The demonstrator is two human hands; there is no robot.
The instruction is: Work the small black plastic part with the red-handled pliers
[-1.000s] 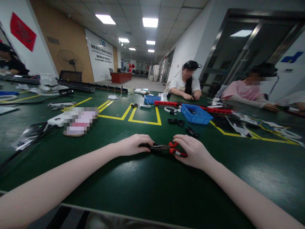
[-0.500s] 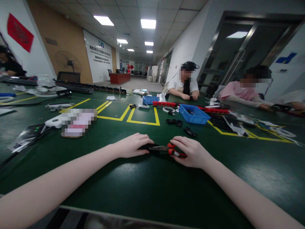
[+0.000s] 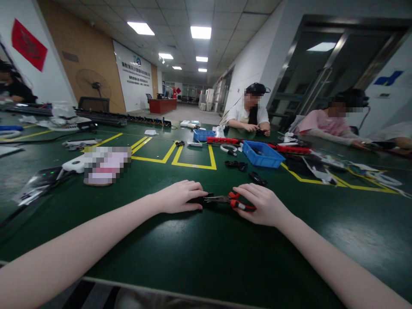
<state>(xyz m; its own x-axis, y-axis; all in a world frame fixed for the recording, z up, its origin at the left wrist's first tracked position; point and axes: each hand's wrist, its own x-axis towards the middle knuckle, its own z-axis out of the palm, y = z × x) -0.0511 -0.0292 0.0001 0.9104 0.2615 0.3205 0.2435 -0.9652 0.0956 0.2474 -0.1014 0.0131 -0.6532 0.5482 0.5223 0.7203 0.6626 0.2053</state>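
Note:
My right hand is wrapped round the red and black handles of needle-nose pliers. Their jaws point left, and the tips reach the small black object that my left hand grips between thumb and fingers. Most of that black object is covered by my fingers, so its kind is unclear. Both hands are just above or on the green table. Beyond my right hand lie a coiled black cable and another black cable bundle.
A blue bin holds dark items, with a smaller blue bin behind it. A phone-like item, partly blurred out, lies left beside a white device. Yellow tape marks the table. Across it, people sit handling things.
The pliers and my right hand have shifted slightly right, and the handles are a little differently angled. My left hand has barely moved and still grips the black object.

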